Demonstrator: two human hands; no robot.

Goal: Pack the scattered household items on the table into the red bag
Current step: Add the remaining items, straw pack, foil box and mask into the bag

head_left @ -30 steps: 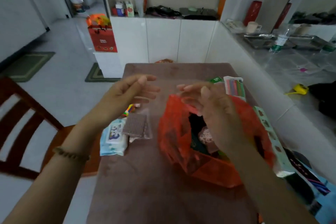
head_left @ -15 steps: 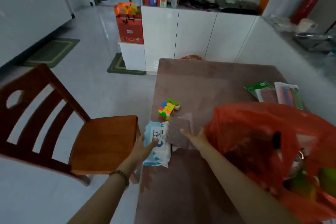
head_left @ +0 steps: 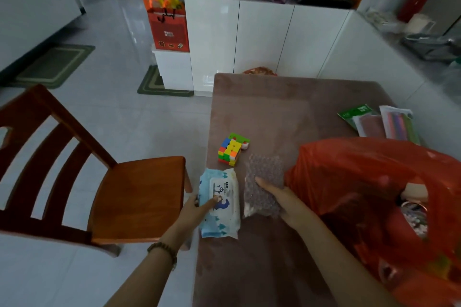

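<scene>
The red plastic bag point(head_left: 354, 182) stands open at the right of the brown table point(head_left: 287, 112), with several items inside. A blue-and-white wet-wipes pack point(head_left: 220, 203) lies at the table's left edge. My left hand point(head_left: 197, 209) grips its left side, thumb on top. Right beside it lies a bubble-wrap packet point(head_left: 263, 182); my right hand point(head_left: 282, 202) lies on it with fingers around its right edge. A colourful puzzle cube point(head_left: 230, 148) sits just beyond them. A green packet point(head_left: 355, 112) and a pack of coloured pens point(head_left: 399, 122) lie at the far right.
A wooden chair point(head_left: 119, 197) stands close to the table's left edge. White cabinets point(head_left: 264, 35) with bottles and clutter on top rise behind the table. A red paper gift bag point(head_left: 168, 27) sits on a low white box. Green mats lie on the tiled floor.
Both hands came down from above the red bag onto the table's left side. My left hand now holds the wipes pack and my right hand has taken hold of the bubble-wrap packet.
</scene>
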